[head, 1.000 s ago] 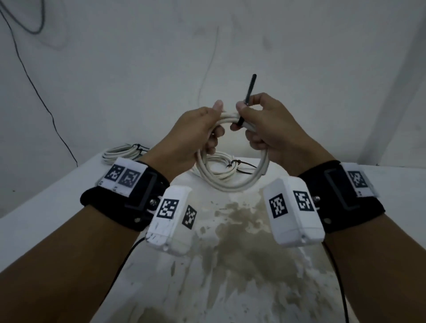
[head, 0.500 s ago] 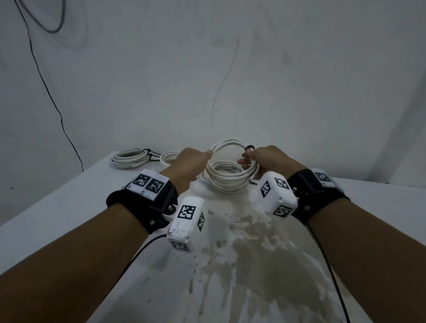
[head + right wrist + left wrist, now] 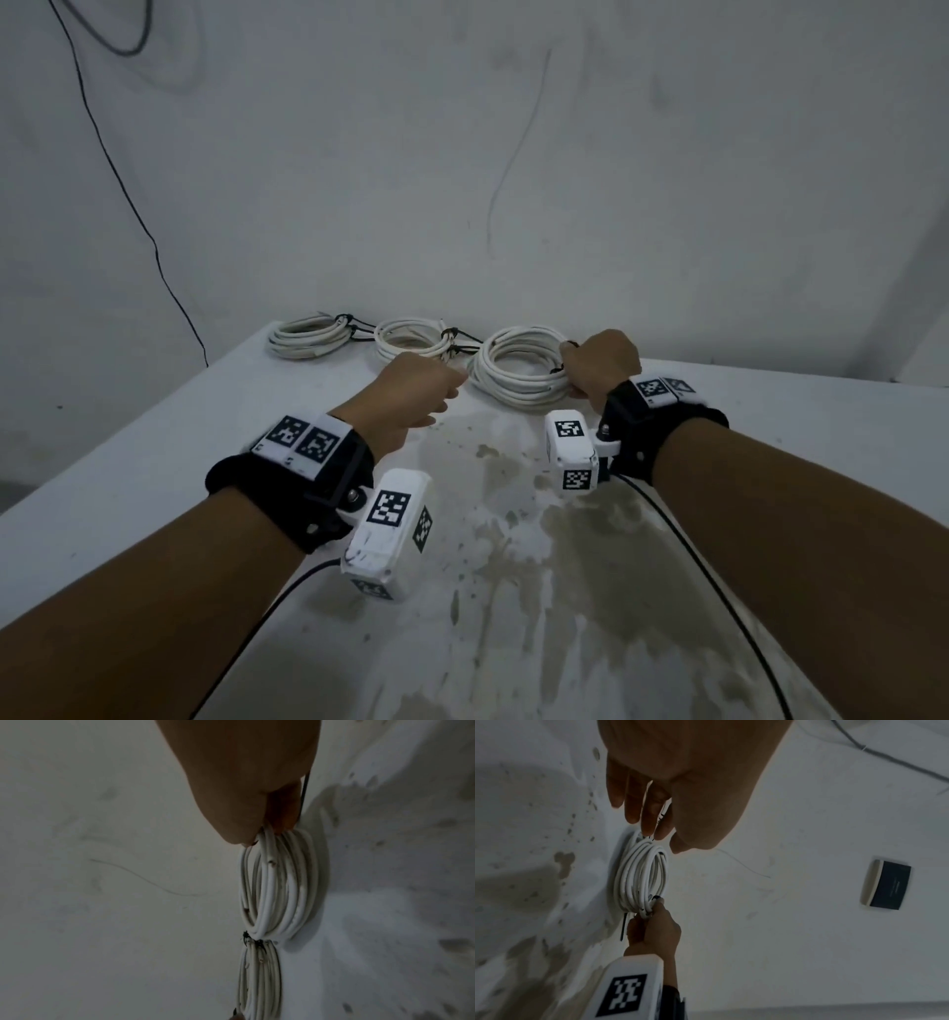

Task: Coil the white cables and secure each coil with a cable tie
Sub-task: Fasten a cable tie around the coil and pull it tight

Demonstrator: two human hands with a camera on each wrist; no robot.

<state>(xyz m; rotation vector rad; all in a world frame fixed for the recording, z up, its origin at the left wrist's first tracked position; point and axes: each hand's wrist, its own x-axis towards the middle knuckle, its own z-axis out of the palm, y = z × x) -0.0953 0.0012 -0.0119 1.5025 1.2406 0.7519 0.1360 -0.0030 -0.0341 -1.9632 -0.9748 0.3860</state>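
The white cable coil (image 3: 516, 372) lies at the back of the white table (image 3: 128, 462), to the right of two tied coils. My right hand (image 3: 571, 371) pinches its right edge, where the black cable tie (image 3: 623, 925) wraps it; the tie's tail sticks out by my fingers. In the right wrist view, thumb and finger grip the coil (image 3: 277, 882) at its top. My left hand (image 3: 452, 393) hovers just left of the coil, holding nothing. In the left wrist view its fingers (image 3: 652, 817) are straight, their tips close to the coil's (image 3: 641, 874) near edge.
Two tied white coils, one at the far left (image 3: 305, 336) and one in the middle (image 3: 411, 342), lie against the wall. The middle coil (image 3: 259, 981) touches the held one. Dark stains (image 3: 539, 539) mark the tabletop. A black wire (image 3: 128, 205) hangs on the wall.
The coil came down from chest height to the back of the table, beside the other coils. My left hand let go of it and drew back slightly; my right hand still grips it.
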